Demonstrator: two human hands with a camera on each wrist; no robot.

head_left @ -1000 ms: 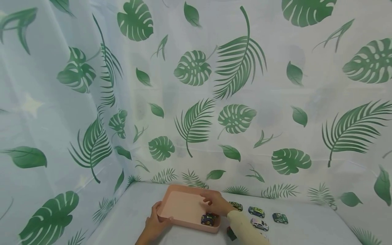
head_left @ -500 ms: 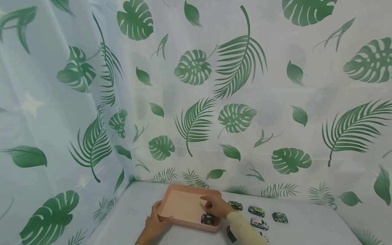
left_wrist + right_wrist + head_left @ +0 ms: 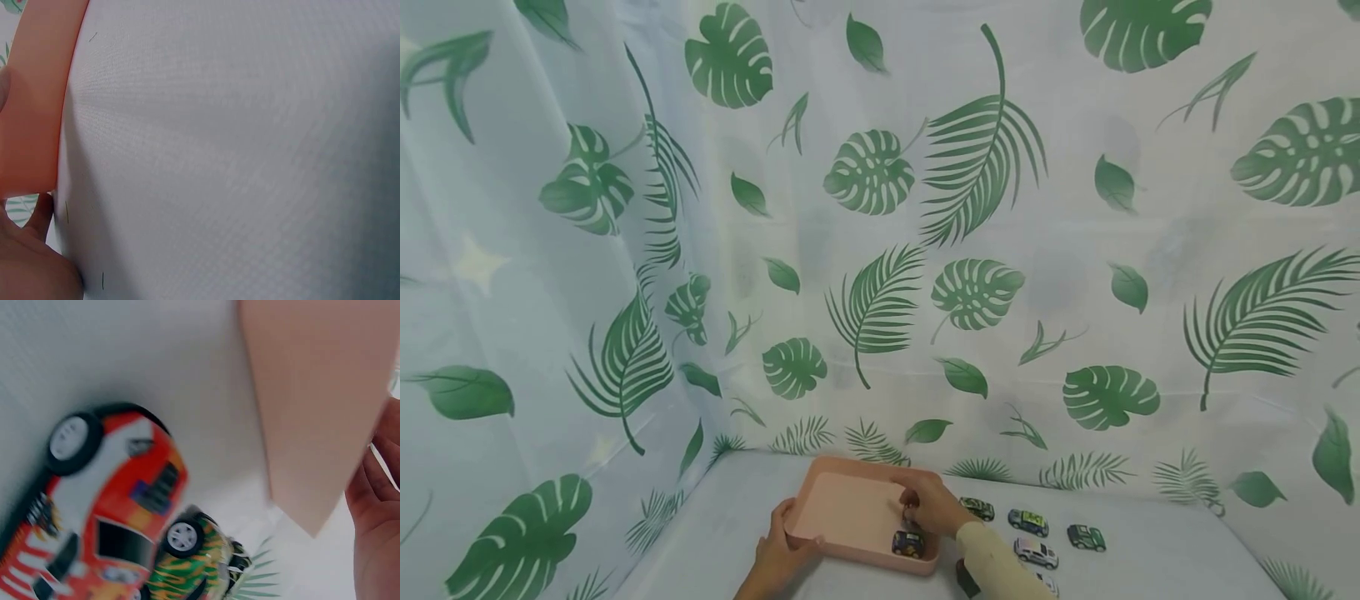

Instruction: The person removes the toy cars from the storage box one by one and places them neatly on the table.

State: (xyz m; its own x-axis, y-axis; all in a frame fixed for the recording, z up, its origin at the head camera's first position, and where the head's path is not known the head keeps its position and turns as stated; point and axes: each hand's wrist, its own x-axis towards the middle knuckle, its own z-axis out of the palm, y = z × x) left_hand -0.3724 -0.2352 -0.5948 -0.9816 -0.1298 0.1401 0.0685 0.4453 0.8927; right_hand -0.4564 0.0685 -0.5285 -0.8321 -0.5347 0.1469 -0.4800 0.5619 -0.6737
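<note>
The pink tray (image 3: 850, 508) lies on the white cloth, its outer wall also in the right wrist view. My left hand (image 3: 781, 546) grips its near left corner, thumb at the front rim and fingers round the left side. In the head view a dark blue toy car (image 3: 908, 544) stands in the tray's near right corner. Just behind it my right hand (image 3: 928, 504) reaches over the right side, its curled fingers round a small toy car that they mostly hide. My right hand's fingers (image 3: 375, 481) show only partly in the right wrist view.
Right of the tray stand several toy cars: a camouflage one (image 3: 977, 508), a blue-yellow one (image 3: 1028, 522), a green one (image 3: 1086, 537) and a white one (image 3: 1036, 552). A red-white car (image 3: 125, 500) is close to the right wrist. Leaf-patterned curtain (image 3: 880, 317) hangs behind.
My right hand has lowered from above the second car in the tray and its fingers have closed round it. The left hand, the tray and the other cars keep their places.
</note>
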